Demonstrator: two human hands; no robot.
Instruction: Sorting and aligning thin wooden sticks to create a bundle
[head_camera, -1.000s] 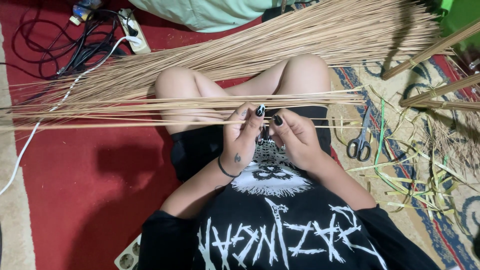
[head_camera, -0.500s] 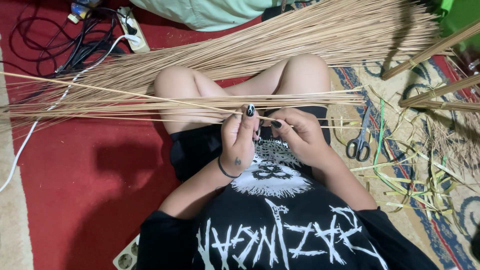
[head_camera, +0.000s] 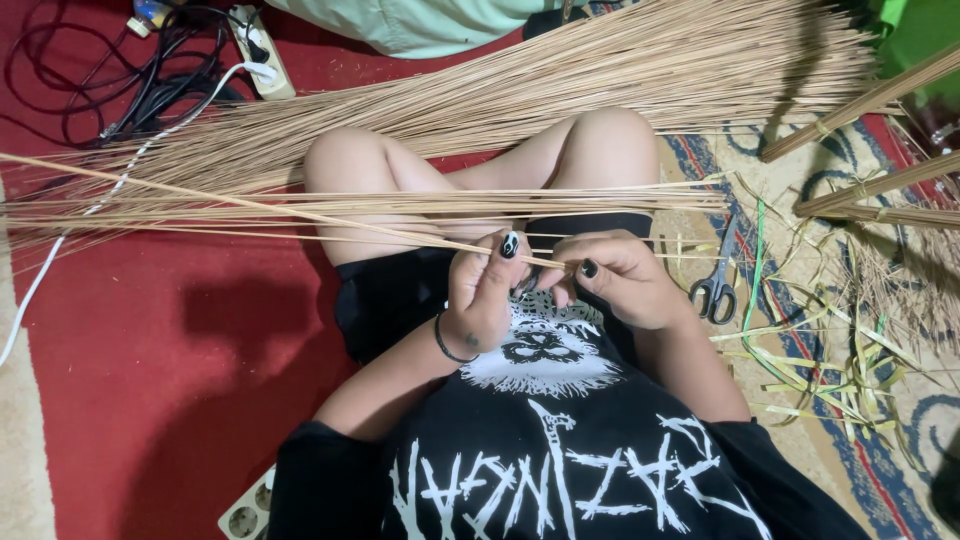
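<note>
**One thin stick pinched between both my hands**

My left hand (head_camera: 487, 295) and my right hand (head_camera: 615, 280) meet just above my lap, and both are closed on the same thin stick (head_camera: 300, 214). Its near end sits between my fingers (head_camera: 508, 246), held tight, while the rest of it slants away to the far left, rising above the flat sheaf of sticks (head_camera: 400, 205) that lies across my knees. My right fingers are curled narrow around that same end, touching my left ones.

I sit on the floor, on a red carpet (head_camera: 150, 380). A big pile of sticks (head_camera: 600, 80) fans out beyond my knees. To the right, scissors (head_camera: 714, 285) lie on a patterned rug (head_camera: 800, 420) among green and yellow strips (head_camera: 830, 370). Dark cables (head_camera: 150, 70) and a power strip (head_camera: 262, 55) lie at the far left; another power strip (head_camera: 248, 512) is near my left elbow.

Compared with half a second ago, the stick's far end points higher and my left thumb has shifted up.
</note>
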